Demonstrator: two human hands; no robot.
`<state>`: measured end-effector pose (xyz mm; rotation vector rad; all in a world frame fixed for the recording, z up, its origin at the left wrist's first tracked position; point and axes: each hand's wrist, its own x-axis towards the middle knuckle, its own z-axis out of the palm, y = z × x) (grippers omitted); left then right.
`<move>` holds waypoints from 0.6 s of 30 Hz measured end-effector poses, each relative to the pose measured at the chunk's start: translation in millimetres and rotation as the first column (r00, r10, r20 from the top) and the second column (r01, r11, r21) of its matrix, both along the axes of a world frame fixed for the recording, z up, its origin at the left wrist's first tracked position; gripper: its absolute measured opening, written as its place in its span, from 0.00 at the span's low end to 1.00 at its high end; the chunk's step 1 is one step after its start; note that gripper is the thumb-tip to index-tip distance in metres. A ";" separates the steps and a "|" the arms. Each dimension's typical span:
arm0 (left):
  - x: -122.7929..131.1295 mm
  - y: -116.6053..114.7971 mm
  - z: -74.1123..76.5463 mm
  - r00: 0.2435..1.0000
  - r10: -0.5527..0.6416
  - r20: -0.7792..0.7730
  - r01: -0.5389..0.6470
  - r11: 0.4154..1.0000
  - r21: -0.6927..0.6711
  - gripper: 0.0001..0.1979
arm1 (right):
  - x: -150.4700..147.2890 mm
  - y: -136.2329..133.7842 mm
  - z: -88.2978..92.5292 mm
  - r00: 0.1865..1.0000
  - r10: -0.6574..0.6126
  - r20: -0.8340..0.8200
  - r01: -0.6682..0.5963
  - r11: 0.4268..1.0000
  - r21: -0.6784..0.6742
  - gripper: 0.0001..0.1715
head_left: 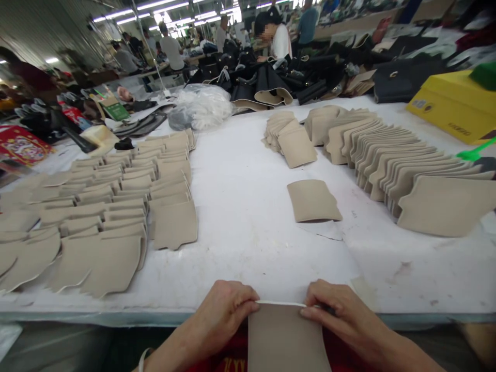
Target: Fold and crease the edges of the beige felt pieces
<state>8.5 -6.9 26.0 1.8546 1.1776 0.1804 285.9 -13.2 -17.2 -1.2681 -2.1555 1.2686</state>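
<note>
Between my two hands a beige leather piece point(287, 338) hangs down past the table's front edge. Its top edge is pale, and its lower end leaves the view. My left hand point(228, 307) pinches the top left corner between thumb and fingers. At the top right corner, my right hand point(341, 307) pinches it in the same way; a small dark thing shows by those fingers, too hidden to name. A single beige piece point(313, 200) lies flat on the white table point(240, 206) ahead of my right hand.
Overlapping rows of beige pieces point(112, 263) cover the left side. On the right stands a long fanned row of similar pieces point(403, 160), beside a yellow box point(453, 106). Clear plastic bags point(201, 106) and black bags point(267, 85) lie at the back. Several people work beyond.
</note>
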 end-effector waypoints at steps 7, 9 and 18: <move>4.7 0.5 -3.5 0.998 0.066 0.017 -0.066 0.998 0.006 0.08 | -25.2 6.7 17.0 0.988 0.147 0.052 -0.150 0.985 0.081 0.12; 5.1 -1.5 -3.4 0.998 0.067 0.015 -0.067 0.997 0.040 0.07 | -37.0 10.0 22.8 0.985 0.158 0.072 -0.161 0.986 0.032 0.07; -2.9 -10.1 -25.9 0.977 -0.190 -0.099 0.214 0.842 0.495 0.17 | -43.0 14.0 20.4 0.995 0.084 0.054 -0.084 0.996 0.006 0.10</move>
